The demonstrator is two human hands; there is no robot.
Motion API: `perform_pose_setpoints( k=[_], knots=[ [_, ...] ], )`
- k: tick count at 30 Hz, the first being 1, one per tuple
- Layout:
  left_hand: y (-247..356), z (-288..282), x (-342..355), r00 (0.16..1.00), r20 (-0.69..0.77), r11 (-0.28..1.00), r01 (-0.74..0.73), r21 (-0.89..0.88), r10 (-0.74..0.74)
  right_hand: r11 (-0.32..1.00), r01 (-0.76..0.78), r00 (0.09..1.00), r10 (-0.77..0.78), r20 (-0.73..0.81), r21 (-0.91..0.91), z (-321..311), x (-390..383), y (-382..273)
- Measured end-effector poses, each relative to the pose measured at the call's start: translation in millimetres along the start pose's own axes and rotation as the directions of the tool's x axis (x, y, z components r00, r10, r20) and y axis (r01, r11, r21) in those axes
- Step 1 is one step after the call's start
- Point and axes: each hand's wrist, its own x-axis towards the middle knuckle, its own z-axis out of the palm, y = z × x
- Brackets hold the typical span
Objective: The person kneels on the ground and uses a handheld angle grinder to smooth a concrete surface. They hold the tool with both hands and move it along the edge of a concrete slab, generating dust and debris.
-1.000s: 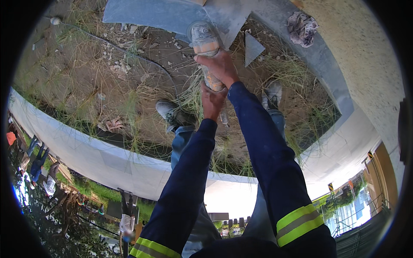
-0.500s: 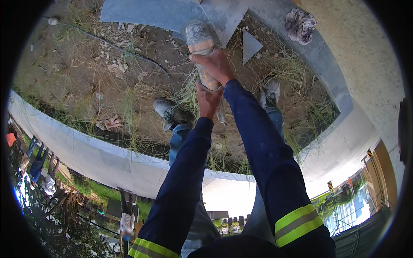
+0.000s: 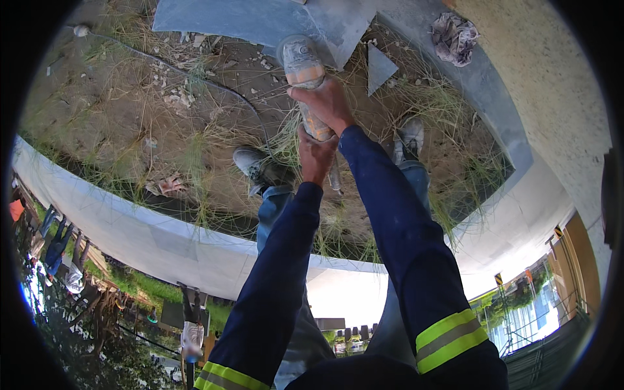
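A dust-covered orange and grey angle grinder (image 3: 303, 70) is held in both hands, its head at the near edge of a grey stone slab (image 3: 237, 18). My right hand (image 3: 326, 103) wraps around the body, just behind the head. Closer to me, my left hand (image 3: 316, 155) grips the rear of the handle. The disc is mostly hidden by the head and a blur around it. Whether it touches the slab I cannot tell. A dark power cable (image 3: 188, 73) runs across the soil from the far left toward my left shoe (image 3: 255, 168).
A triangular slab offcut (image 3: 379, 69) lies on the soil right of the grinder. A crumpled cloth (image 3: 454, 39) rests on the grey ledge at the far right. Dry grass and stone chips litter the soil around my feet. A curved pale wall (image 3: 162, 240) runs behind me; people stand beyond it.
The grinder and both hands have shifted very slightly toward me and to the right. My grip on it is the same.
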Motion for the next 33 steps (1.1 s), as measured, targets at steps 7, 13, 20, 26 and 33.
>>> perform_pose_setpoints(
  k=[7, 13, 20, 26, 33],
  knots=[
    [4.4, -6.0, 11.5, 0.998, 0.065, 1.0, -0.001, -0.022, 0.002, 0.999, -0.034, 0.999, 0.034, -0.023, -0.002, -2.5, -0.3, -15.4],
    [-1.6, -3.8, -2.2, 0.999, 0.035, 0.999, -0.041, 0.024, 0.04, 0.992, 0.01, 0.999, -0.005, -0.039, 0.127, 3.8, -4.0, 7.4],
    [5.6, 1.5, 8.4, 0.999, 0.032, 0.999, 0.0, -0.049, 0.001, 1.0, -0.014, 1.0, 0.014, -0.007, -0.012, -2.9, 4.1, -7.6],
    [6.6, 3.5, -2.3, 0.998, 0.064, 1.0, -0.002, 0.025, 0.0, 0.995, -0.001, 0.998, 0.007, -0.068, 0.099, -7.6, -3.9, 3.4],
    [-1.6, 7.1, 9.4, 0.999, 0.006, 0.996, -0.031, -0.079, 0.032, 0.995, -0.03, 1.0, 0.03, -0.007, -0.093, -3.9, 7.1, -8.3]
  ],
)
